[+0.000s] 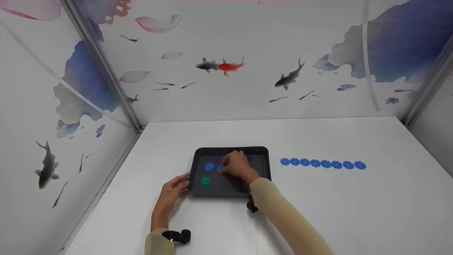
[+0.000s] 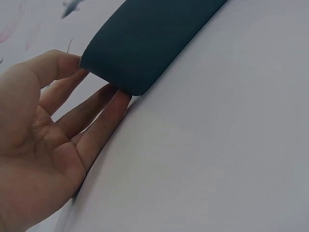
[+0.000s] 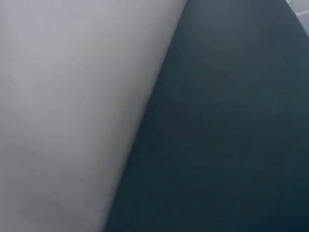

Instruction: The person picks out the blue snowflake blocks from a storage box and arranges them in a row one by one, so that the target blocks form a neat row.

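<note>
A black tray (image 1: 226,194) sits on the white table. In it lie a blue flower-shaped plastic disc (image 1: 208,166) and a green one (image 1: 205,181). My right hand (image 1: 236,165) reaches over the tray and pinches another blue disc (image 1: 219,167) between thumb and forefinger. Something purple (image 1: 250,158) shows dimly near the tray's far wall, partly behind that hand. My left hand (image 1: 172,191) touches the tray's left side; its extended fingers rest against the outer wall at a corner in the left wrist view. Only tray and table appear in the right wrist view.
To the right of the tray, a row of several blue discs (image 1: 326,164) runs sideways across the table (image 1: 354,205). White panels printed with fish and petals (image 1: 247,95) enclose the back and sides, with a metal post (image 1: 106,67) at the left corner.
</note>
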The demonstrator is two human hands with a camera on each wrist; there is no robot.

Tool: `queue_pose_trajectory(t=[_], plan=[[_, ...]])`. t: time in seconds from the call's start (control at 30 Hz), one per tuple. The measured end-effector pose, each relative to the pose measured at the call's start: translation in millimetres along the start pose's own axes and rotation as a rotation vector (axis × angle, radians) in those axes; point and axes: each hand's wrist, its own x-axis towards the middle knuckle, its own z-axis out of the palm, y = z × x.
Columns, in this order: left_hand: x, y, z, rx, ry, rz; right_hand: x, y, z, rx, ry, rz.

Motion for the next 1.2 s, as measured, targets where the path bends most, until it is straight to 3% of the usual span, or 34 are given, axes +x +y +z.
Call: queue_pose_trajectory(t=[0.83,1.2], plan=[[-1.0,1.3,0.7,0.013,0.006,0.004,-3.4,-4.8,2.9,-0.095,-0.004,-0.101],[-1.1,0.8,-1.7,-0.005,-0.011,0.020,-1.3,-4.0,6.4,-0.119,0.038,-0.136]])
